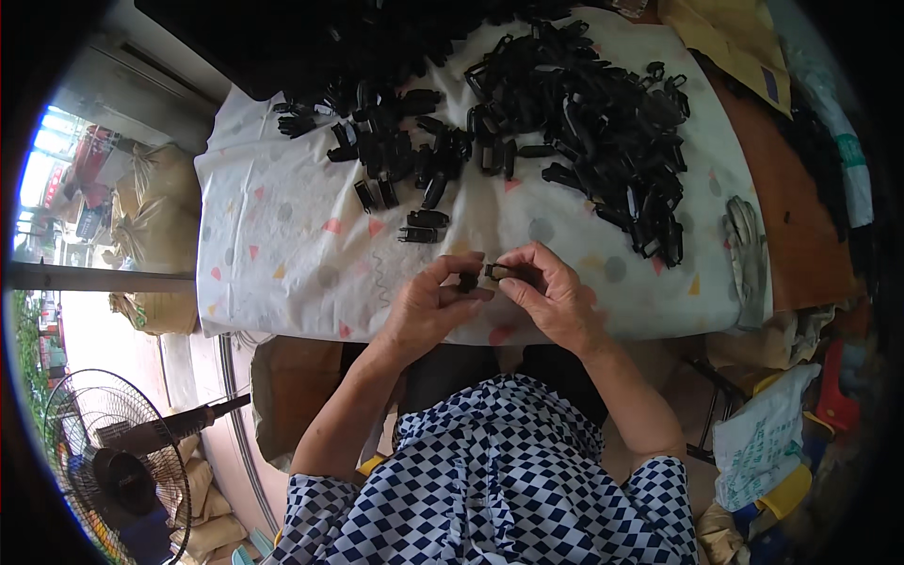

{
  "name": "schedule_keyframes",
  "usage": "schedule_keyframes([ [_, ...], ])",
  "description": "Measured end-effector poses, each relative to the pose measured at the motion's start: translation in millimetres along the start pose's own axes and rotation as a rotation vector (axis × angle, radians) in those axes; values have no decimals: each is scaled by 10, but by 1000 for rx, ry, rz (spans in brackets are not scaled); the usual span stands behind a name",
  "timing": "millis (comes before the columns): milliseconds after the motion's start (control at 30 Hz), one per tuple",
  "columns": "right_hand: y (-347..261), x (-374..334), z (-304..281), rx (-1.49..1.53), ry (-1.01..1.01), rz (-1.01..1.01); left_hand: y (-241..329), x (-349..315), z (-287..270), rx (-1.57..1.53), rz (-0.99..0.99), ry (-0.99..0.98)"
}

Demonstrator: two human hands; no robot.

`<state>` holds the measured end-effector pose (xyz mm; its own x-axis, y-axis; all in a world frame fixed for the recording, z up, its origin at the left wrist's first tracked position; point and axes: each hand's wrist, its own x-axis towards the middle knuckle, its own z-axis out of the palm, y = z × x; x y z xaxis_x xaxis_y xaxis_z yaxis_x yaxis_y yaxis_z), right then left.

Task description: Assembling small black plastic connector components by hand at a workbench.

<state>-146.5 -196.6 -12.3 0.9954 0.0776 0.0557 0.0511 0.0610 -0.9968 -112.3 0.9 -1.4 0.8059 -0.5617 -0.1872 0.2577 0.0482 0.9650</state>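
Note:
Close to the table's front edge, my left hand [435,299] pinches a small black plastic piece [468,282] between thumb and fingers. Right beside it, my right hand [546,290] grips another black plastic part [493,271]. The two pieces are nearly end to end; whether they touch, I cannot tell. Fingers cover much of both. Beyond my hands lie a few loose black plastic parts [423,226], and a large heap of similar black parts [612,132] spreads to the right.
A patterned white cloth [273,245] covers the table. Grey gloves [746,254] lie at its right edge, near a brown envelope [744,42]. A dark box-like object [226,38] stands at the far left. A black fan [122,471] is at lower left, with tan sacks [155,198] farther back.

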Motion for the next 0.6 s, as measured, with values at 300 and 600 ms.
schedule_keyframes([
  [300,-71,3,-84,123,-59,246,-30,122,53,715,177,163],
  [600,-40,63,-38,25,-88,177,-50,110,33,774,261,151],
])
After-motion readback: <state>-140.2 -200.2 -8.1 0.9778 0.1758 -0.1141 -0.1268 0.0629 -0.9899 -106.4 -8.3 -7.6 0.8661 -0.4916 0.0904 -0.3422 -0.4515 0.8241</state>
